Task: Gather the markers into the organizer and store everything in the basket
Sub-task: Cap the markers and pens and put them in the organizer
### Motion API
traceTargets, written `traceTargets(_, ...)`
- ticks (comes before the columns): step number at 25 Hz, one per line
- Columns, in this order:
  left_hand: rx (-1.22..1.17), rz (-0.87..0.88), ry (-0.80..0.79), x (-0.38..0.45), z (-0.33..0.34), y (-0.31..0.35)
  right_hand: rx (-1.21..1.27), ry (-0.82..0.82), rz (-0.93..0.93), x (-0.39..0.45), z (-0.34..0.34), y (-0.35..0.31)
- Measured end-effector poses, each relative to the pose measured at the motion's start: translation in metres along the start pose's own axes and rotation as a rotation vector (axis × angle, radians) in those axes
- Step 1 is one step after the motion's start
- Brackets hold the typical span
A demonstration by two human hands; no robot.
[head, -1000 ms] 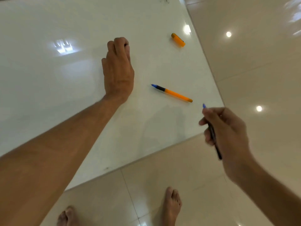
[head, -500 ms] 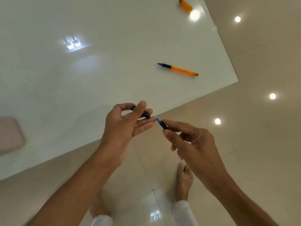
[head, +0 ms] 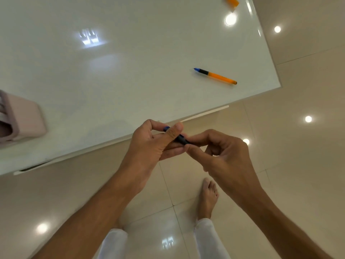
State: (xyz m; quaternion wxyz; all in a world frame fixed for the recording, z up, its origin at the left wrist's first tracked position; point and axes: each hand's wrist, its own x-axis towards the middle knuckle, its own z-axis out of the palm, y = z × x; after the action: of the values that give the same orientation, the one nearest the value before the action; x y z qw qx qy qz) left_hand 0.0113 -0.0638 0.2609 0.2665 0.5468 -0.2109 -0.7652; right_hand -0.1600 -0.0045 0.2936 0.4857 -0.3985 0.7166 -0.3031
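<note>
Head view: left hand and right hand pinch one black marker; orange pen at one o'clock.

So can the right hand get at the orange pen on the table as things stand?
Probably yes, but not right away. The orange pen lies alone on the table with nothing around it, yet the right hand and left hand are both pinching the dark marker.

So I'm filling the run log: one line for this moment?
left hand: holds black marker | right hand: pinches its end | orange pen: on table
</note>
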Motion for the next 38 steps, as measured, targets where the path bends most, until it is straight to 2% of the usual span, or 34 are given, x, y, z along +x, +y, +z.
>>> traceTargets(2, 0.007, 0.033, -0.026, -0.006, 0.0, -0.008, -0.014, 0.035, -0.004, 0.001, 0.009, -0.001)
traceTargets(7, -0.095, 0.148, 0.072, -0.014, 0.003, -0.016, -0.061, 0.188, 0.023, 0.016, 0.033, 0.0)
traceTargets(10, -0.095, 0.184, 0.055, -0.017, 0.007, -0.014, 0.013, 0.163, 0.053, 0.031, 0.034, -0.006)
traceTargets(12, -0.108, 0.249, 0.113, -0.016, 0.002, -0.006, 0.033, 0.176, 0.003, 0.047, 0.026, -0.016)
traceTargets(14, -0.147, 0.297, 0.185, -0.013, -0.01, 0.007, 0.025, 0.284, -0.008, 0.069, 0.009, -0.028)
traceTargets(16, -0.176, 0.321, 0.243, -0.011, -0.025, 0.023, -0.021, 0.37, 0.005, 0.088, -0.007, -0.034)
traceTargets(18, -0.166, 0.339, 0.268, -0.013, -0.043, 0.034, -0.186, 0.407, -0.031, 0.102, -0.02, -0.028)
traceTargets(22, -0.131, 0.374, 0.307, -0.028, -0.079, 0.048, -0.694, 0.325, -0.149, 0.141, -0.04, -0.009)
traceTargets(27, -0.126, 0.437, 0.35, -0.057, -0.133, 0.064, -0.985, 0.224, -0.142, 0.175, -0.025, -0.012)
traceTargets(30, -0.115, 0.513, 0.424, -0.08, -0.169, 0.072, -0.963, 0.214, -0.158, 0.173, 0.007, -0.03)
traceTargets(34, -0.072, 0.592, 0.554, -0.116, -0.223, 0.082, -0.792, 0.098, -0.226, 0.142, 0.086, -0.066)
traceTargets(38, 0.112, 0.764, 0.794, -0.147, -0.285, 0.092, -0.599, 0.026, -0.317, 0.095, 0.165, -0.108)
